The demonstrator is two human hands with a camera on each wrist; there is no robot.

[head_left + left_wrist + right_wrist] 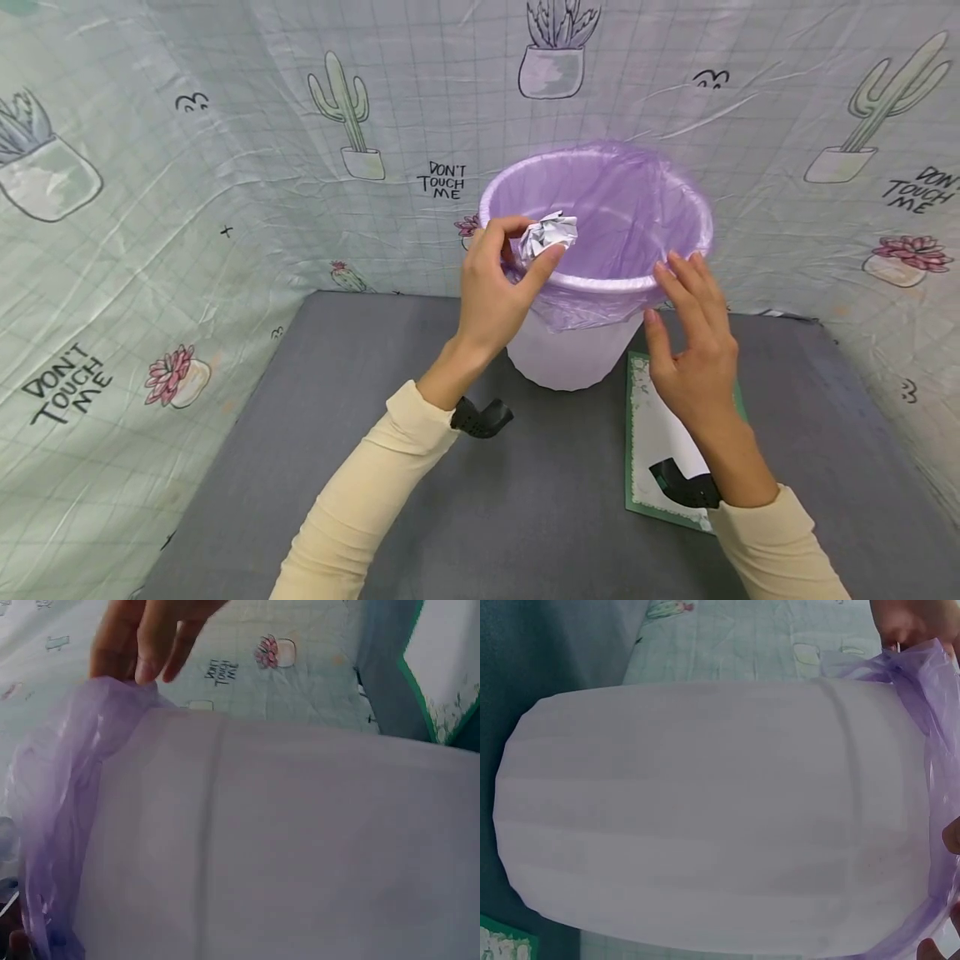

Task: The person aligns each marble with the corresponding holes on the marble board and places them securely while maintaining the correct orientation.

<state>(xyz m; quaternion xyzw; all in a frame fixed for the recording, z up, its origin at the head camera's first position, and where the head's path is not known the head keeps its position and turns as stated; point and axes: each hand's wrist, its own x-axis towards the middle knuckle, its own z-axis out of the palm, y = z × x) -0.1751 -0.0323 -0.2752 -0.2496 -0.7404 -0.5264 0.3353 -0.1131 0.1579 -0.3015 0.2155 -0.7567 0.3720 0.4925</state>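
A crumpled paper ball (pixel 551 233) is pinched between the thumb and fingers of my left hand (pixel 491 292), at the near left rim of a white trash bin (pixel 573 358). A purple trash bag (pixel 607 225) lines the bin and folds down over its rim. With fingers extended, my right hand (pixel 697 358) is at the rim's near right side, fingertips against the bag. The left wrist view shows the bin wall (pixel 300 832) with the right-hand fingers (pixel 154 645) on the bag. In the right wrist view the bin's side fills the middle, my fingertips (pixel 951 836) at the right edge.
Under my right forearm, a white sheet with a green border (pixel 652 417) lies on the dark grey table (pixel 375 375). Cactus-print cloth (pixel 420 100) rises behind the bin and along both sides. A black strap device (pixel 483 418) juts from the left wrist.
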